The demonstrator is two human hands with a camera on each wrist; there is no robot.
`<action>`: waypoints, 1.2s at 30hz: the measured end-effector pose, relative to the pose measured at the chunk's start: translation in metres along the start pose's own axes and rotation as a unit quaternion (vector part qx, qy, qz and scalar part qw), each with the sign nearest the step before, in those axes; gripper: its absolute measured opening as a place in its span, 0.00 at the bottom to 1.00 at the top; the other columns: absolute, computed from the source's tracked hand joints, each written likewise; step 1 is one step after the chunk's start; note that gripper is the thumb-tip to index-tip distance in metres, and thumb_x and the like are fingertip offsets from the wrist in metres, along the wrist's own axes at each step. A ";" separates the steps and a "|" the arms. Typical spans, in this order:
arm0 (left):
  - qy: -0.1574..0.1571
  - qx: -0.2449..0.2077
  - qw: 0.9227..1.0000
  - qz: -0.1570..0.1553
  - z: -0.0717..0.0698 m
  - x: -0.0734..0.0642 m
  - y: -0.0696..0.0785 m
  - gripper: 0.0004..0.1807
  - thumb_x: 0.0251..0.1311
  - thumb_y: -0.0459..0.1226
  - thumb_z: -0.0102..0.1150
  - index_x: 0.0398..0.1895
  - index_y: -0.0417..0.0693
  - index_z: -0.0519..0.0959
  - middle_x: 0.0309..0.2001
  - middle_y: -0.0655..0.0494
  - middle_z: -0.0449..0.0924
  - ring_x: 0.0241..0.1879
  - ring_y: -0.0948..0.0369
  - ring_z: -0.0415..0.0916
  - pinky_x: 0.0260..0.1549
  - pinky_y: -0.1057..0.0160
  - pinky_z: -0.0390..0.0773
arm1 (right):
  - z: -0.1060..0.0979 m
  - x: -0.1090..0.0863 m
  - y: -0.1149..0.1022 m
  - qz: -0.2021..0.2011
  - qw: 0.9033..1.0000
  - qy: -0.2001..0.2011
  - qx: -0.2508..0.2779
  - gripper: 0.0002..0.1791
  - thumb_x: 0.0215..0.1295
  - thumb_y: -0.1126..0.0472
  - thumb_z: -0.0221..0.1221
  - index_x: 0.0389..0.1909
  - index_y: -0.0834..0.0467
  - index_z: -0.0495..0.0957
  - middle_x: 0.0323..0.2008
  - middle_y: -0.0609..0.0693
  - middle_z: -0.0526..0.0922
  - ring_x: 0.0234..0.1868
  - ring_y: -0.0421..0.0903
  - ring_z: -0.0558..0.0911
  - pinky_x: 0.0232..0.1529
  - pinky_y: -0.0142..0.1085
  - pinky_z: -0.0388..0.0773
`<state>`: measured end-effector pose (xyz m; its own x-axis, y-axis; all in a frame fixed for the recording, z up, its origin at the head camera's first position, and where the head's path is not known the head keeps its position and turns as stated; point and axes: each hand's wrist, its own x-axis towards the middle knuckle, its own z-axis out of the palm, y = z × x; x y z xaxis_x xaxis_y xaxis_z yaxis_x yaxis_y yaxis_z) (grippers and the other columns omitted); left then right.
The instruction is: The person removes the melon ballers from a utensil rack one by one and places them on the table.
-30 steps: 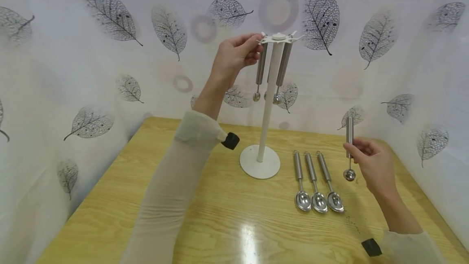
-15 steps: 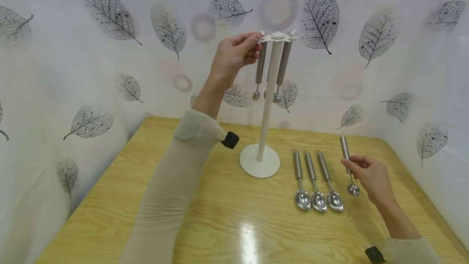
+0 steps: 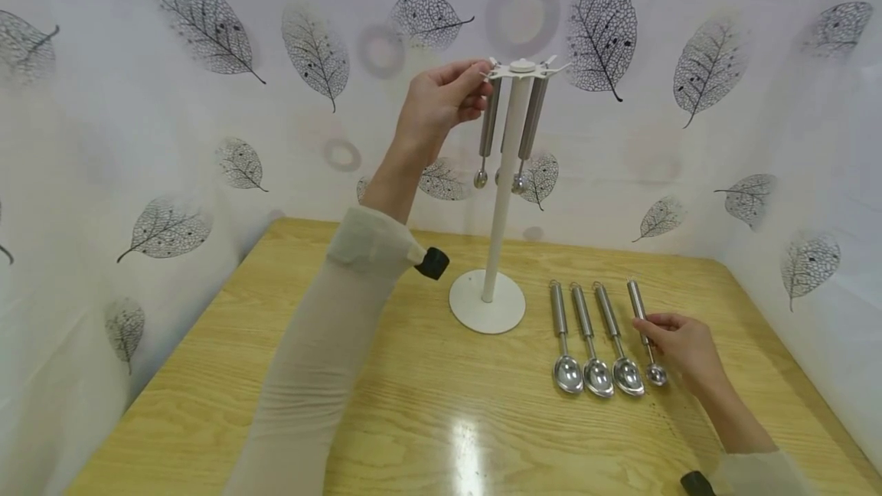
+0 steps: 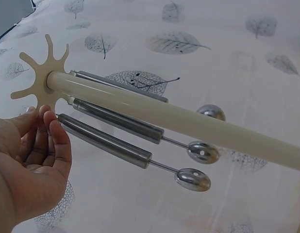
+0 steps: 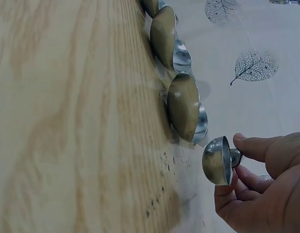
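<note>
My left hand (image 3: 441, 102) pinches a prong at the top of a white utensil stand (image 3: 506, 174). Small steel scoops hang from that top; in the left wrist view one scoop (image 4: 106, 141) hangs right beside my fingers (image 4: 61, 148). Over at the right, my right hand (image 3: 685, 350) pinches the steel handle of a melon baller (image 3: 637, 301) between thumb and fingers. Its round bowl (image 5: 215, 162) is low, close over the table in the right wrist view. Just left of it lie three larger steel ice cream scoops (image 3: 609, 311), side by side, bowls toward me.
The wooden table (image 3: 413, 419) bears everything. The stand's round white base (image 3: 475, 316) sits left of the scoop row. A leaf-print cloth (image 3: 227, 98) hangs behind the table and at both sides. Small dark specks (image 5: 164, 170) lie near the melon baller.
My right hand has come down and slightly left, lowering the melon baller beside the row of ice cream scoops; its handle now slants back. The left hand has kept its place at the stand.
</note>
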<state>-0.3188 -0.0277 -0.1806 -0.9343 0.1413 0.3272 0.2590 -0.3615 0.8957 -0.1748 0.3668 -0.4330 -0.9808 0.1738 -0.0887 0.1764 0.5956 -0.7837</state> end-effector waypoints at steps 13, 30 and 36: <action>-0.003 0.008 1.000 0.005 0.000 -0.001 -0.001 0.12 0.75 0.33 0.62 0.54 0.32 0.84 0.32 0.49 0.84 0.29 0.59 0.80 0.33 0.69 0.83 | 0.004 0.005 0.007 0.013 0.998 -0.003 -0.056 0.33 0.78 0.48 0.63 0.60 0.78 0.75 0.48 0.68 0.84 0.40 0.49 0.80 0.32 0.32 0.79; 0.002 0.010 1.000 0.003 0.000 -0.001 -0.001 0.13 0.75 0.33 0.63 0.54 0.32 0.84 0.32 0.48 0.84 0.29 0.60 0.80 0.33 0.69 0.83 | 0.007 0.009 -0.002 -0.008 0.994 -0.002 -0.105 0.26 0.76 0.54 0.64 0.51 0.77 0.81 0.29 0.52 0.83 0.30 0.46 0.77 0.26 0.35 0.74; 0.001 0.013 1.000 0.000 0.000 -0.002 0.000 0.13 0.75 0.34 0.63 0.55 0.33 0.84 0.32 0.49 0.84 0.29 0.60 0.80 0.34 0.68 0.83 | 0.007 0.011 -0.002 -0.011 0.994 -0.002 -0.113 0.25 0.75 0.54 0.65 0.51 0.77 0.81 0.30 0.53 0.84 0.30 0.47 0.77 0.27 0.35 0.74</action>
<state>-0.3170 -0.0277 -0.1813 -0.9349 0.1385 0.3268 0.2655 -0.3383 0.9028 -0.1864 0.3620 -0.4373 -0.9847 0.1565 -0.0766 0.1696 0.7599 -0.6275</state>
